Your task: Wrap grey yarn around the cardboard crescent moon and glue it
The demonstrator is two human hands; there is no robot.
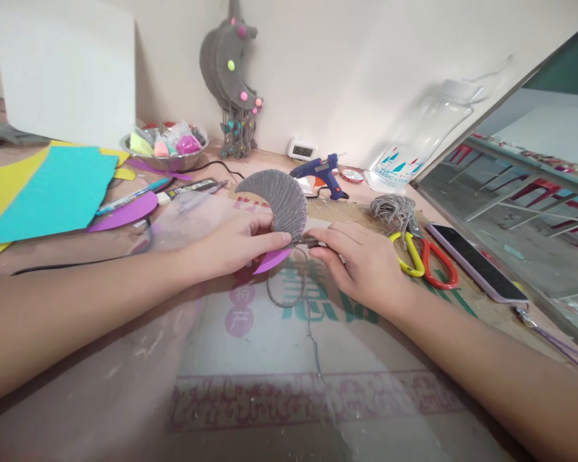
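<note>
My left hand is closed on a crescent moon wrapped in grey yarn, thumb pressed on its lower part. A bare purple tip of the crescent sticks out below that hand. Close beside it, my right hand pinches grey yarn at the crescent's right edge; the exact hold is partly hidden by the fingers. A loop of grey yarn hangs down below the hands over the plastic-covered board. To the right of my right hand lie a ball of grey yarn and scissors with yellow and red handles.
A blue glue gun, a small digital clock and a clear pitcher stand at the back. A phone lies right. Turquoise felt, pens and a metal bowl are left. A finished-looking grey moon hangs on the wall.
</note>
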